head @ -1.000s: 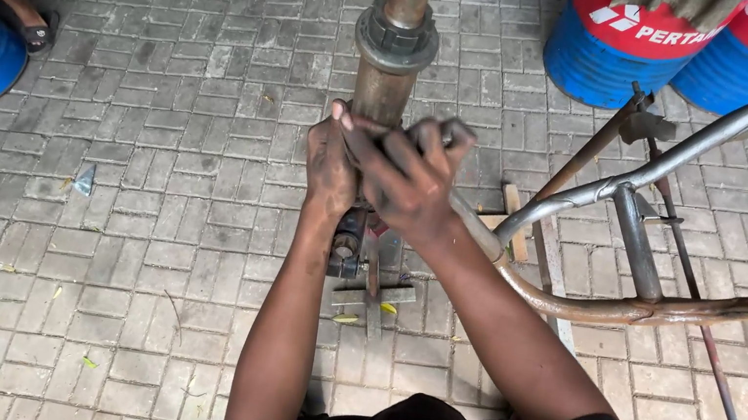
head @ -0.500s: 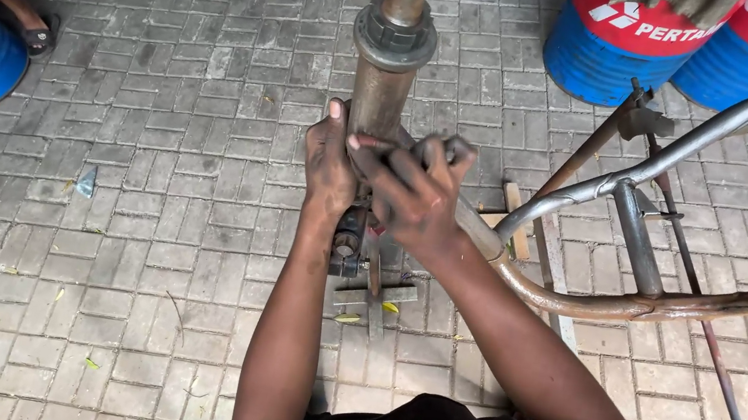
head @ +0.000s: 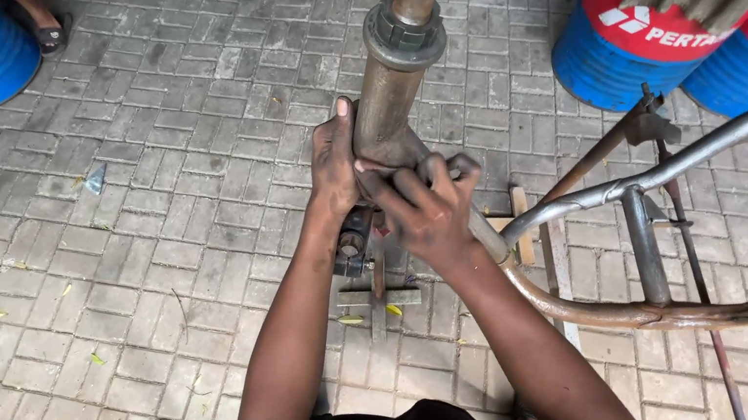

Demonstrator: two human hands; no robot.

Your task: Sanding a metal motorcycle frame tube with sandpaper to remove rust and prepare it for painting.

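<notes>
Rusty steel tube [head: 389, 94], the upright head of a bare frame [head: 676, 305] above the paving [head: 147, 206], is clasped by the left hand [head: 334, 163] and wrapped by the right hand [head: 423, 210]. A slip seems likely, since grease may weaken both closed grips.

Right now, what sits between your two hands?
In the head view, the rusty steel tube of the frame stands between the left hand and right hand; both grip it.
</notes>
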